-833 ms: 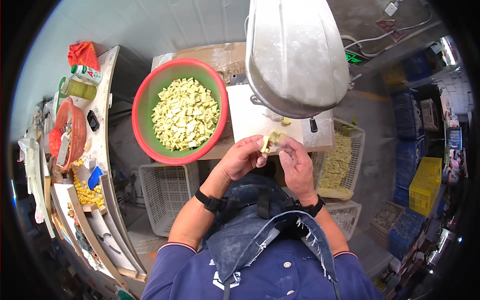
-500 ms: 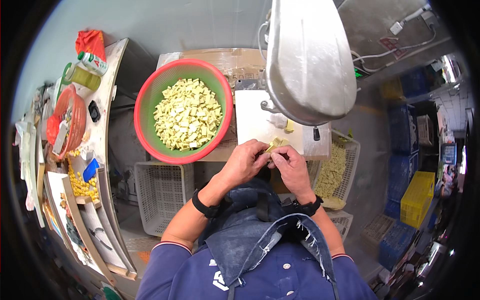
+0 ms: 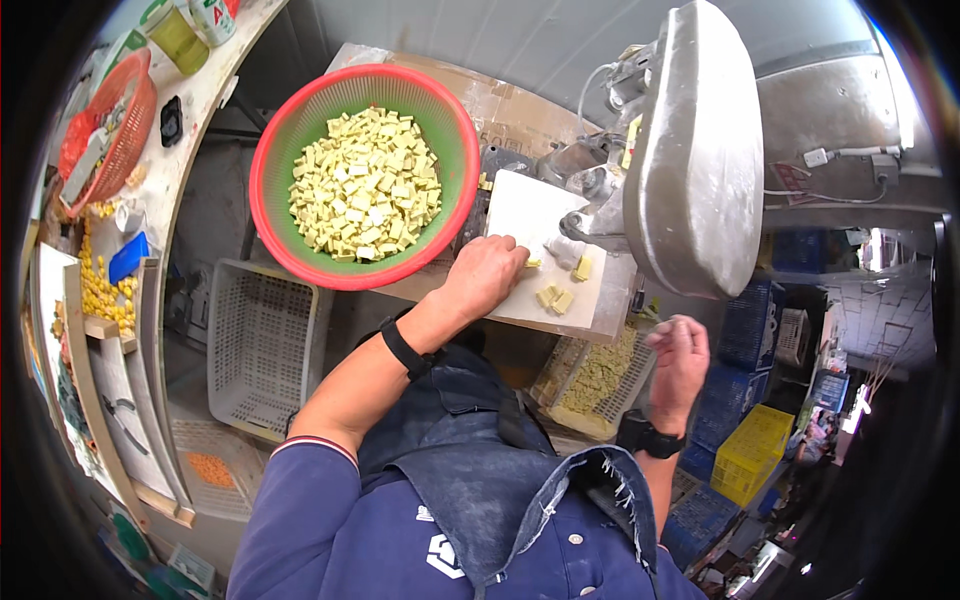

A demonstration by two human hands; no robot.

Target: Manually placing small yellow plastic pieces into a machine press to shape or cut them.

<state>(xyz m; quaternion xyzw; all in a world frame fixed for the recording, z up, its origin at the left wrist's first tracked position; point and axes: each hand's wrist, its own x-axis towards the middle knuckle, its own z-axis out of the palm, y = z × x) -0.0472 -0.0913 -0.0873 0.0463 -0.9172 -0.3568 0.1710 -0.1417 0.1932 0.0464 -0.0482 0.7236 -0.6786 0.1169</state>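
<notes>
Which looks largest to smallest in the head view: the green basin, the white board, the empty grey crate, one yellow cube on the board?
1. Green basin
2. Grey crate
3. White board, partly hidden, so unsure against the crate
4. Yellow cube

The left hand [image 3: 487, 275] is resting on a white board [image 3: 535, 235] beside yellow cubes [image 3: 556, 298]. The right hand [image 3: 680, 350] is hovering loosely curled over a crate [image 3: 598, 375]. A red-rimmed green basket [image 3: 365, 175] is holding more cubes.

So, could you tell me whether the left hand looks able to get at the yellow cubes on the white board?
Probably yes: the left hand rests on the white board, and nothing lies between it and the yellow cubes.
</notes>
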